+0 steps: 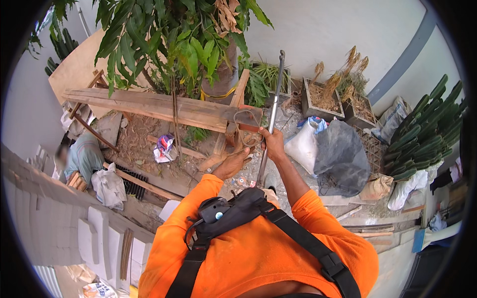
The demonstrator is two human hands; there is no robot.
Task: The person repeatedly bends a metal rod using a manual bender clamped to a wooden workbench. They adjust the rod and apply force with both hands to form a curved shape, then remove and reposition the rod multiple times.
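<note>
My right hand [272,144] is closed around a long metal bar [273,109], shiny along its upper part and brownish lower down. The bar stands nearly upright in the picture, with a small bent head at its far end. To its left, my left hand [231,165] has its fingers stretched out toward the bar. A thin loop of wire or cord [237,120] hangs by its fingertips; whether the fingers touch it I cannot tell. Just beyond both hands is the right end of a thick wooden beam [171,110], resting on wooden supports.
A tree [218,77] rises behind the beam. To the right lie a white sack [302,145] and dark plastic sheeting [343,154], near planter boxes [318,107] and a cactus [430,134]. Pale blocks [97,238] are stacked at lower left. A plank [144,183] lies on the ground.
</note>
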